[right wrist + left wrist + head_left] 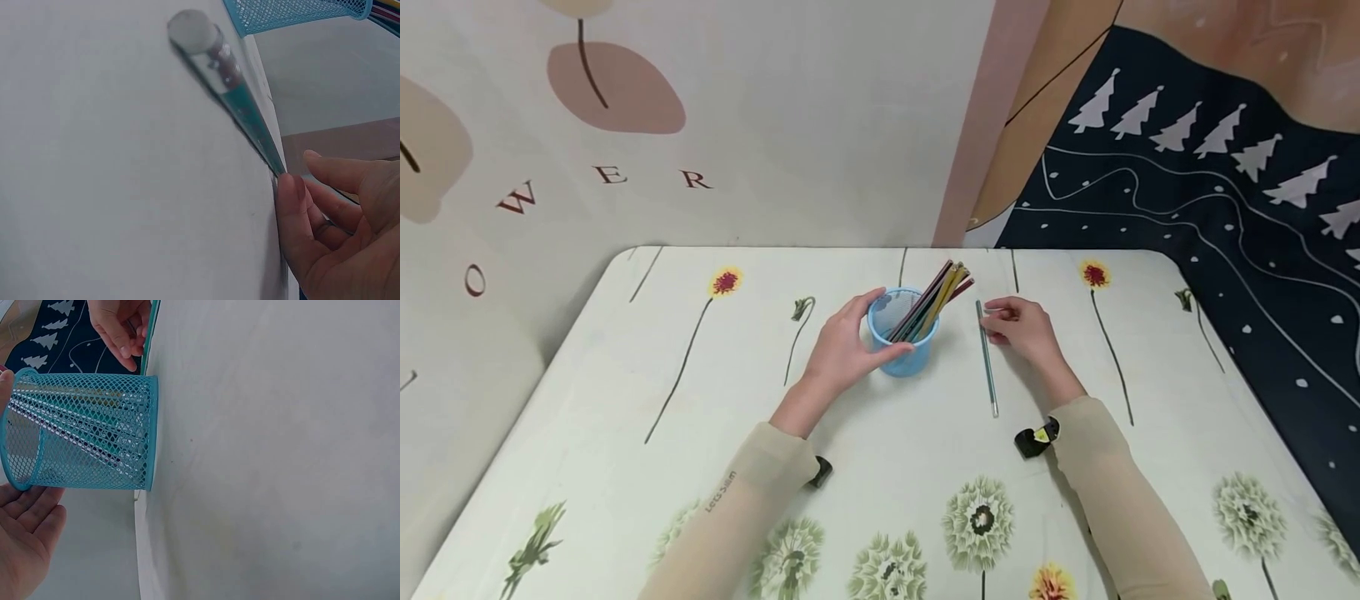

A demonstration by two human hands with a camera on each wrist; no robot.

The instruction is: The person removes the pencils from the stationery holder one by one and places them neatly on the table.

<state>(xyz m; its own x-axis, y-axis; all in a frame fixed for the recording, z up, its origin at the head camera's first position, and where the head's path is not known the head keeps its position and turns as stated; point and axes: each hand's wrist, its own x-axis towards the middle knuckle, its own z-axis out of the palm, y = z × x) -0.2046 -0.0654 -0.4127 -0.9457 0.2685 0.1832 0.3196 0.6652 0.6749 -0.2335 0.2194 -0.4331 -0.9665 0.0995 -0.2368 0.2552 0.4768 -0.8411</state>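
Note:
A light-blue mesh pencil cup [901, 361] stands upright on the table, with several pencils [934, 300] leaning in it toward the right. My left hand [848, 346] holds the cup near its rim, thumb on the near side and fingers on the far left side. To the right of the cup, a teal pencil [987, 360] lies on the tabletop, its pale end with a silvery band toward me. My right hand [1021, 327] is at the far part of this pencil. In the right wrist view one fingertip [291, 190] touches the pencil, while another digit stays apart from it.
The table is covered with a white flower-printed cloth [880, 467]. Behind it rises a pale wall covering [820, 150] with letters and leaf shapes. Dark fabric with white trees [1150, 183] hangs along the right side. Black wrist devices [1036, 439] show at both sleeves.

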